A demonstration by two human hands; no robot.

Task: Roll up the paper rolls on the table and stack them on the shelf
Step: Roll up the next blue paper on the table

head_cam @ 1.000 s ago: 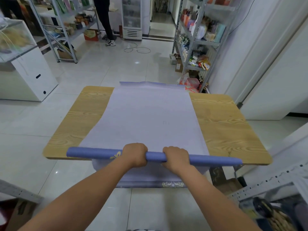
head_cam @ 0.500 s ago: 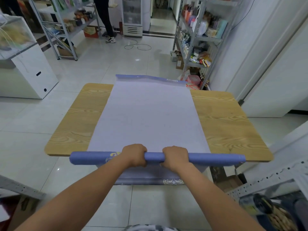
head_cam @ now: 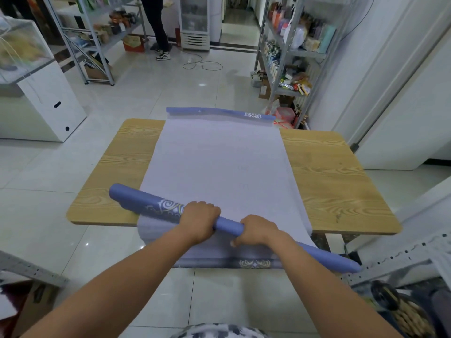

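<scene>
- The left hand (head_cam: 200,218) and the right hand (head_cam: 258,230) both curl over the rolled part of one blue paper roll (head_cam: 229,226), gripping it close together near its middle. Their fingertips are hidden behind the roll, and only the right thumb shows beneath it.
- The paper roll lies slanted across the near edge of the wooden table (head_cam: 341,191). Its left end is over the tabletop. Its right end sticks out past the table edge, near a perforated metal rail (head_cam: 395,261).
- The unrolled sheet (head_cam: 219,167), pale lilac, lies flat down the middle of the table. Its far end (head_cam: 219,111) curls up at the far table edge and shows a white emblem.
- A stretch of the sheet hangs below the near table edge, with a gold pattern on it. The forearms and the roll partly cover it.
- Counted: one paper roll, one table, two hands, two metal shelf racks, the left rack (head_cam: 97,35) and the right rack (head_cam: 292,52).
- One standing person (head_cam: 158,25) is cut off by the top edge, so only dark trousers and sneakers show.
- A loose cable (head_cam: 202,65) lies on the tiled floor.
- What lies in the bottom-right corner is dark, blurred and cannot be made out.
</scene>
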